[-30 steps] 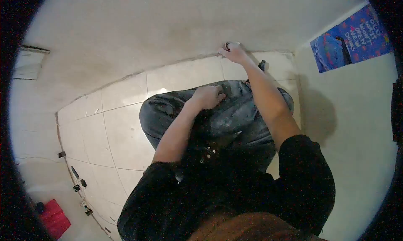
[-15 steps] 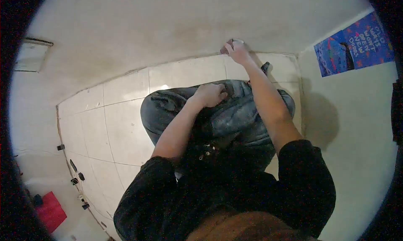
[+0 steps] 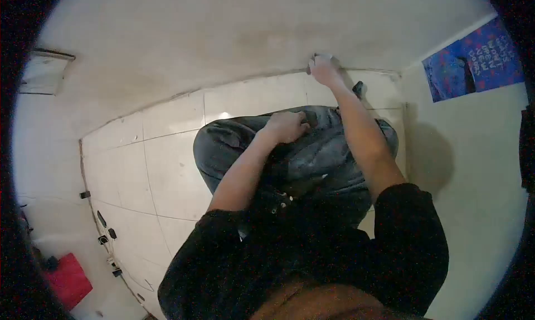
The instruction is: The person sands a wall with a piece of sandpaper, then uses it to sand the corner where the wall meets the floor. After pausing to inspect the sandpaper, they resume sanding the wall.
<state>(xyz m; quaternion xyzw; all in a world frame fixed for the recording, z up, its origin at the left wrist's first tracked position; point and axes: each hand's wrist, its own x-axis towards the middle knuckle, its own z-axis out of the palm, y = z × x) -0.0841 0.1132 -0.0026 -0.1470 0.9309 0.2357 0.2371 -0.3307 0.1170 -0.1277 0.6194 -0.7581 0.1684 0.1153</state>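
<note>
My right hand (image 3: 324,71) reaches forward to the base of the pale wall (image 3: 234,36), just above the floor line. Its fingers are closed around a small greyish piece (image 3: 334,60), perhaps cloth or paper, pressed at the wall; most of it hides behind the hand. My left hand (image 3: 287,126) rests on the dark grey jeans (image 3: 317,147) over my crossed legs, its fingers loosely bent and apart, with nothing visible in them.
Cream tiles (image 3: 173,164) cover the floor. Cables and small black plugs (image 3: 103,240) line the left wall, near a red item (image 3: 69,281). A blue lettered poster (image 3: 473,58) hangs on the right wall. A dark foot tip (image 3: 358,89) shows beside my right forearm.
My right hand has shifted slightly right along the wall and its grip has turned. The whole view has moved a little; my left hand stays on my lap.
</note>
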